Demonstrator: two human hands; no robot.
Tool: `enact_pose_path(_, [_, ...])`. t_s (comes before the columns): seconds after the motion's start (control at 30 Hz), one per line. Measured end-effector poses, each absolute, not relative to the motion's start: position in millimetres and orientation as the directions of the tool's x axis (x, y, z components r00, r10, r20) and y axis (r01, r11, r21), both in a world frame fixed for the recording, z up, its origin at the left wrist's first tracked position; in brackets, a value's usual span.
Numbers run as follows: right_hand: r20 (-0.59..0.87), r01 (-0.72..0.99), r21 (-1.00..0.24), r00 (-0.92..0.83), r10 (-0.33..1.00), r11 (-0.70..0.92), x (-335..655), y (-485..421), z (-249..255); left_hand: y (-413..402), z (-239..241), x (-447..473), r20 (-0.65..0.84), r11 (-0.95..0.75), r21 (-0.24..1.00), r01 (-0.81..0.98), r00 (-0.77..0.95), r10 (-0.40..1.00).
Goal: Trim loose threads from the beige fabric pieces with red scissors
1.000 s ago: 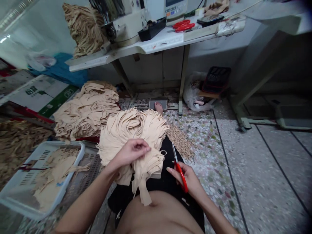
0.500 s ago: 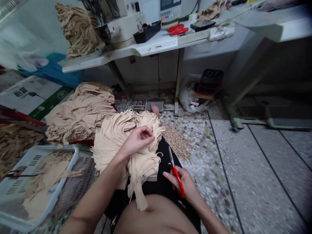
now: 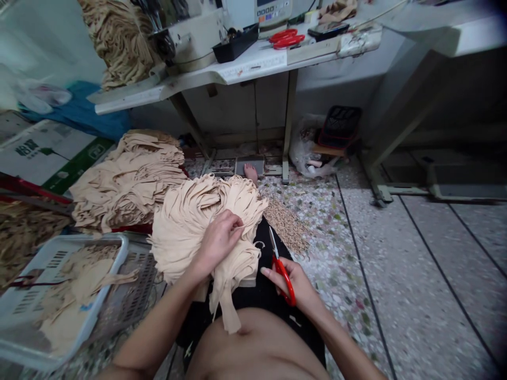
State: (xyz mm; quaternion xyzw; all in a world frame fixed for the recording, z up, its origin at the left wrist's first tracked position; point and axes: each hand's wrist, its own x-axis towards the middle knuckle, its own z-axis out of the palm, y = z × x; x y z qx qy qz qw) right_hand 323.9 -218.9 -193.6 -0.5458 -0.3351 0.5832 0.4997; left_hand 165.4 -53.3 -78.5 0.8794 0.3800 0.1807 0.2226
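A bundle of beige fabric pieces [image 3: 190,227] with thin, stringy edges lies across my lap. My left hand [image 3: 222,240] rests over the bundle, its thumb and fingers pinched on an edge of the fabric; the exact bit between the fingertips is partly hidden. To the right, over the black-clothed leg, my right hand [image 3: 295,282] grips red-handled scissors [image 3: 285,279]. Their blades point up and away from me, apart from the fabric, and look almost closed. A fabric end hangs down toward my belly.
More beige fabric [image 3: 130,179] is stacked left, behind a white plastic basket [image 3: 123,258] holding fabric scraps. Small clippings [image 3: 287,227] cover floor beside my leg. Ahead stands a sewing table [image 3: 253,71] with a machine [image 3: 198,39], a black tray [image 3: 236,45] and another pair of red scissors [image 3: 285,39].
My left hand has come down slightly onto the fabric, its fingers more closed. The right hand with the scissors has shifted a little up and left. The camera view has tilted slightly.
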Motion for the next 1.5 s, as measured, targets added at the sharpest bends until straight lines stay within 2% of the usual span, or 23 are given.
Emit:
enact_pose_path(0.03, [-0.297,-0.216,-0.938,0.092,0.95,-0.272,323,-220,-194,-56,-77,167,0.146,-0.602,0.546,0.583,0.642,0.753])
enact_pose_path(0.1, [-0.295,-0.215,-0.938,0.096,0.95,-0.27,322,-222,-194,-62,-71,168,0.073,-0.503,0.697,0.511,0.647,0.759])
enact_pose_path(0.17, [-0.304,-0.216,-0.937,0.121,0.945,-0.274,324,-224,-194,-68,-60,166,-0.1,-0.279,0.872,0.401,0.707,0.7])
enact_pose_path(0.23, [-0.299,-0.243,-0.935,0.144,0.943,-0.259,330,-225,-192,-74,-51,163,-0.263,-0.071,0.927,0.369,0.772,0.579])
enact_pose_path(0.33, [-0.23,-0.318,-0.931,0.131,0.964,-0.179,338,-223,-183,-84,-47,162,-0.361,-0.011,0.906,0.423,0.787,0.5])
enact_pose_path(0.43, [-0.197,-0.365,-0.92,0.121,0.973,-0.141,343,-217,-168,-91,-52,164,-0.343,-0.071,0.896,0.438,0.785,0.515])
enact_pose_path(0.57, [-0.204,-0.343,-0.931,0.202,0.958,-0.126,345,-213,-156,-93,-60,166,-0.338,-0.101,0.888,0.45,0.784,0.521])
enact_pose_path(0.67, [-0.193,-0.325,-0.94,0.259,0.947,-0.103,349,-214,-155,-94,-68,168,-0.379,-0.139,0.863,0.486,0.804,0.458])
enact_pose_path(0.73, [-0.184,-0.305,-0.947,0.265,0.947,-0.098,351,-214,-156,-95,-75,173,-0.411,-0.114,0.865,0.488,0.821,0.397])
enact_pose_path(0.83, [-0.165,-0.266,-0.96,0.266,0.95,-0.092,352,-213,-156,-95,-83,181,-0.451,0.013,0.881,0.473,0.829,0.332])
enact_pose_path(0.9, [-0.154,-0.287,-0.955,0.262,0.953,-0.075,351,-213,-157,-92,-84,184,-0.451,0.073,0.885,0.459,0.811,0.373])
enact_pose_path(0.97, [-0.159,-0.305,-0.949,0.23,0.96,-0.084,350,-216,-161,-87,-81,183,-0.427,0.111,0.896,0.43,0.766,0.48])
enact_pose_path(1.1, [-0.199,-0.247,-0.953,0.081,0.977,-0.174,347,-230,-170,-73,-71,175,-0.356,0.14,0.926,0.351,0.686,0.635])
enact_pose_path(1.3, [-0.067,-0.082,-0.993,-0.159,0.985,-0.081,342,-245,-165,-68,-69,175,-0.357,0.139,0.926,0.352,0.688,0.631])
enact_pose_path(1.5, [-0.07,-0.033,-0.997,-0.115,0.991,-0.075,337,-240,-158,-75,-76,180,-0.378,0.137,0.917,0.374,0.709,0.596])
